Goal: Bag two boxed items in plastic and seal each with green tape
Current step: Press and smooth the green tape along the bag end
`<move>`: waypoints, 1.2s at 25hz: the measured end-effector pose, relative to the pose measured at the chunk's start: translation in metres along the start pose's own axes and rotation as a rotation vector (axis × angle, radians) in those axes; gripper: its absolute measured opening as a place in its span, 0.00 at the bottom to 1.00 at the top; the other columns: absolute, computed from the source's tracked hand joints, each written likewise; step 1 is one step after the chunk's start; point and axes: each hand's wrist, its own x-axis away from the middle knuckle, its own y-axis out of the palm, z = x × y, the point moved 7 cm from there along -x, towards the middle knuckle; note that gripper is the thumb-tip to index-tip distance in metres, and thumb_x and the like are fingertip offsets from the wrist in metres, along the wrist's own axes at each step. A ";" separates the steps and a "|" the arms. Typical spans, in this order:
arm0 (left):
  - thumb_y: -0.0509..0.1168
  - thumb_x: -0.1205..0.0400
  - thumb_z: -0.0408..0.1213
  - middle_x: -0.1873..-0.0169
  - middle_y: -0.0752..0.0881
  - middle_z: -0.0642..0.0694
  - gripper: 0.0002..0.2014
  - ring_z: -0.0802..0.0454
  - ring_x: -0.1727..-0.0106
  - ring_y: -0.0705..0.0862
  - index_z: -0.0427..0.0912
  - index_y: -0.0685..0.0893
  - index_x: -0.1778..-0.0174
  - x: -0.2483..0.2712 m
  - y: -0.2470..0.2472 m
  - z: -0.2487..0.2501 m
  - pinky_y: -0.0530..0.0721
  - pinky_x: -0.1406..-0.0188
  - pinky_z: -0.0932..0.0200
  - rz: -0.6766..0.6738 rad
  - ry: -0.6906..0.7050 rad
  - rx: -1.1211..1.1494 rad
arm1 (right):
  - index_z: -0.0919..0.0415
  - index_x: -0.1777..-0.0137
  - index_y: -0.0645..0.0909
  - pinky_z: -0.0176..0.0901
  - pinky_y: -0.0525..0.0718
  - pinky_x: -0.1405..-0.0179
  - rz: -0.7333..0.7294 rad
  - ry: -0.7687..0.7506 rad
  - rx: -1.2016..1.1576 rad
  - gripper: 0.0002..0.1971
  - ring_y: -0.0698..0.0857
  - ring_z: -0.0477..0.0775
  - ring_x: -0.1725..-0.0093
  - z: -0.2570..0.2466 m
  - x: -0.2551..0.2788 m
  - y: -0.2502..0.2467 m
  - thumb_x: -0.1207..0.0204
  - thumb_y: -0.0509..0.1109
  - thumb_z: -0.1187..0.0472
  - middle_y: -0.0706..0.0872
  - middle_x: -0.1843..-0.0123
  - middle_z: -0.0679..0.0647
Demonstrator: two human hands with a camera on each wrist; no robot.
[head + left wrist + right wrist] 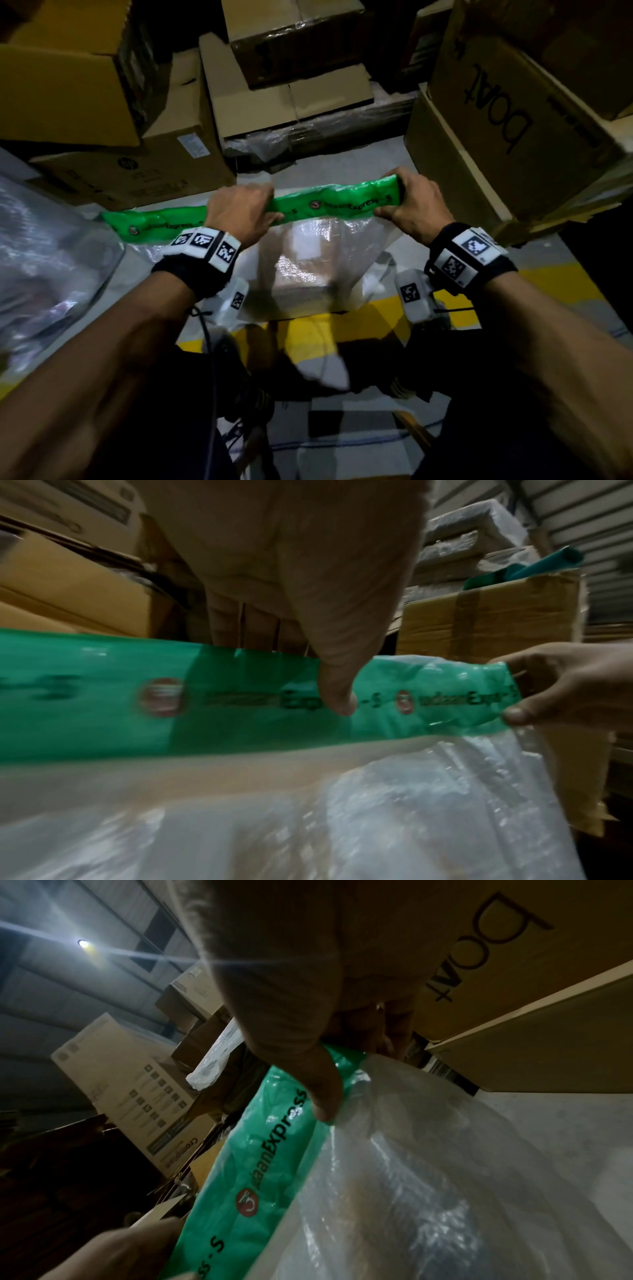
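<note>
Green tape (pixel 329 202), printed with a courier logo, is stretched as one long band across the gathered mouth of the clear plastic bag (pixel 308 253), its long axis running from side to side in front of the person. The bag is held up above the grey floor (pixel 387 164), and a brown boxed item (pixel 298 270) is dimly seen through the plastic below the band. The left hand (pixel 239 212) is set near the middle of the band, with a free length of tape trailing past it to the left; the right hand (pixel 414 209) is at the band's right end, where the tape is wrinkled onto the plastic. Each grip is pressed together on the tape: in the left wrist view the left thumb (pixel 337 696) is laid on the front of the band with the fingers behind it, and in the right wrist view the right thumb (pixel 322 1093) is pinched against the tape edge and the bag together. The free tail is nearer the left hand, so the wrapping or tearing off of that length is judged to fall to it, while the right end is kept anchored. Stacked cardboard cartons (pixel 507 137) are ranged around the floor
</note>
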 end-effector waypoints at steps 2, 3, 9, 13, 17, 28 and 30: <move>0.62 0.19 0.56 0.50 0.85 0.43 0.17 0.41 0.50 0.82 0.47 0.78 0.44 0.016 0.004 -0.023 0.74 0.54 0.49 0.029 -0.045 -0.012 | 0.51 0.30 0.74 0.57 0.84 0.37 0.005 -0.002 -0.060 0.31 0.82 0.55 0.36 -0.006 0.002 0.000 0.31 0.80 0.64 0.82 0.34 0.55; 0.62 0.19 0.55 0.49 0.85 0.43 0.17 0.41 0.48 0.82 0.47 0.78 0.43 0.024 0.005 -0.034 0.74 0.48 0.47 0.056 -0.079 -0.008 | 0.51 0.26 0.71 0.56 0.82 0.34 0.005 -0.012 -0.086 0.33 0.80 0.54 0.33 -0.010 0.004 0.000 0.30 0.79 0.64 0.80 0.31 0.55; 0.65 0.22 0.45 0.34 0.79 0.39 0.20 0.38 0.33 0.75 0.43 0.79 0.35 0.074 0.005 -0.113 0.66 0.29 0.40 0.277 -0.355 0.096 | 0.50 0.27 0.71 0.54 0.62 0.27 0.129 -0.282 0.451 0.28 0.72 0.56 0.29 -0.066 0.028 0.004 0.26 0.73 0.52 0.77 0.32 0.53; 0.66 0.22 0.35 0.23 0.66 0.39 0.27 0.38 0.24 0.65 0.42 0.70 0.26 0.109 0.012 -0.173 0.66 0.26 0.39 0.376 -0.587 0.352 | 0.55 0.32 0.77 0.52 0.68 0.37 0.034 -0.503 0.484 0.22 0.78 0.58 0.38 -0.135 0.048 0.054 0.25 0.72 0.52 0.82 0.37 0.54; 0.67 0.22 0.25 0.19 0.60 0.39 0.39 0.39 0.20 0.62 0.44 0.55 0.17 0.118 0.034 -0.212 0.63 0.21 0.45 0.334 -0.736 0.703 | 0.57 0.28 0.75 0.53 0.74 0.39 -0.162 -0.610 0.489 0.24 0.79 0.58 0.38 -0.215 0.041 0.126 0.22 0.69 0.50 0.82 0.35 0.55; 0.73 0.25 0.29 0.35 0.72 0.40 0.25 0.40 0.36 0.77 0.45 0.75 0.33 0.095 0.064 -0.230 0.76 0.38 0.52 0.155 -0.718 0.851 | 0.57 0.41 0.79 0.49 0.81 0.49 -0.416 -0.602 0.647 0.18 0.84 0.60 0.45 -0.302 -0.005 0.269 0.28 0.76 0.52 0.85 0.44 0.58; 0.74 0.26 0.32 0.41 0.78 0.40 0.17 0.40 0.40 0.78 0.43 0.78 0.44 0.097 0.059 -0.229 0.75 0.46 0.51 0.182 -0.693 0.778 | 0.56 0.45 0.80 0.47 0.80 0.55 -0.407 -0.593 0.640 0.14 0.85 0.60 0.49 -0.301 -0.007 0.271 0.28 0.75 0.52 0.84 0.51 0.56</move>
